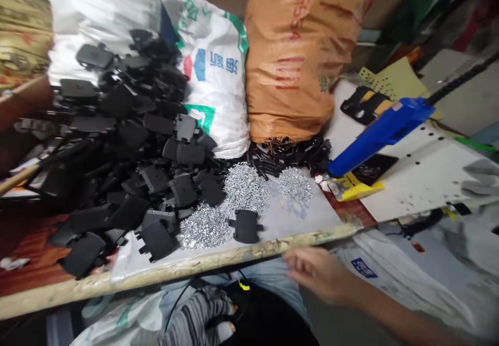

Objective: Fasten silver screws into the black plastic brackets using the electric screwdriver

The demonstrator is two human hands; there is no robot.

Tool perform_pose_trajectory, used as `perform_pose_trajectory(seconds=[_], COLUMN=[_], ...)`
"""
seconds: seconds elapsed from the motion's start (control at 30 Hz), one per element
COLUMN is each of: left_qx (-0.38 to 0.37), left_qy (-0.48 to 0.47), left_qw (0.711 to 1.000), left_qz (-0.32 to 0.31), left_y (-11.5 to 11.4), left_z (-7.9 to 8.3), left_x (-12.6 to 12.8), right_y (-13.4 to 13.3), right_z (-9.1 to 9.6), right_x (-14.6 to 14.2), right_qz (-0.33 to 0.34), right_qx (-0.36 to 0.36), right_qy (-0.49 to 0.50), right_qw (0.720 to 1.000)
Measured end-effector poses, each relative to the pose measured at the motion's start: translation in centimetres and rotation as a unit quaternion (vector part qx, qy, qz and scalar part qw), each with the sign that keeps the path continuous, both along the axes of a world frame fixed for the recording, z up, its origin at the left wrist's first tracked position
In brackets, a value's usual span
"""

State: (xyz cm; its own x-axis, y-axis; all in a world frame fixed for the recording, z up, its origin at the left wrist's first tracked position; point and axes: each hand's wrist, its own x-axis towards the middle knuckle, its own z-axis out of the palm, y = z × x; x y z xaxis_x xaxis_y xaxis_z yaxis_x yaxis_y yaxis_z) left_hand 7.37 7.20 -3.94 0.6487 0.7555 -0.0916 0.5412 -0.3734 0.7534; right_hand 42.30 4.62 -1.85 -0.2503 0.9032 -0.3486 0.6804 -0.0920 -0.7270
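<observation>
My right hand point(317, 274) is bare and hovers just below the table's front edge point(218, 260), its fingers stretched out to the left and holding nothing. My left hand point(205, 319), in a striped fingerless glove, sits low over my lap. Its fingers curl against a dark object point(268, 320) with a small yellow mark, which I cannot make out. On the table above lies a single black plastic part point(246, 226), between piles of small silver screws point(245, 186). A big heap of the same black parts point(128, 143) fills the left side.
A blue power screwdriver point(380, 133) hangs tilted over a white perforated board point(424, 177) at the right. White sacks point(212, 70) and an orange sack point(298, 49) stand behind the table. More screws point(296, 183) and a yellow card point(353, 186) lie near the tool's tip.
</observation>
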Motion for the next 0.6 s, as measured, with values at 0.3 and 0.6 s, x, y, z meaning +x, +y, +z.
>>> perform_pose_trajectory(seconds=[0.3, 0.6], left_qx=[-0.028, -0.02], left_qy=[0.068, -0.096], left_qw=[0.988, 0.969], left_qz=[0.139, 0.227], left_y=[8.2, 8.2], left_z=[5.1, 1.7], left_x=[5.2, 7.9], right_y=[11.9, 11.3], right_z=[-0.4, -1.5], right_x=[-6.5, -6.7], right_qz=[0.074, -0.03], right_qx=[0.233, 0.274], right_qy=[-0.043, 0.158], right_qw=[0.969, 0.948])
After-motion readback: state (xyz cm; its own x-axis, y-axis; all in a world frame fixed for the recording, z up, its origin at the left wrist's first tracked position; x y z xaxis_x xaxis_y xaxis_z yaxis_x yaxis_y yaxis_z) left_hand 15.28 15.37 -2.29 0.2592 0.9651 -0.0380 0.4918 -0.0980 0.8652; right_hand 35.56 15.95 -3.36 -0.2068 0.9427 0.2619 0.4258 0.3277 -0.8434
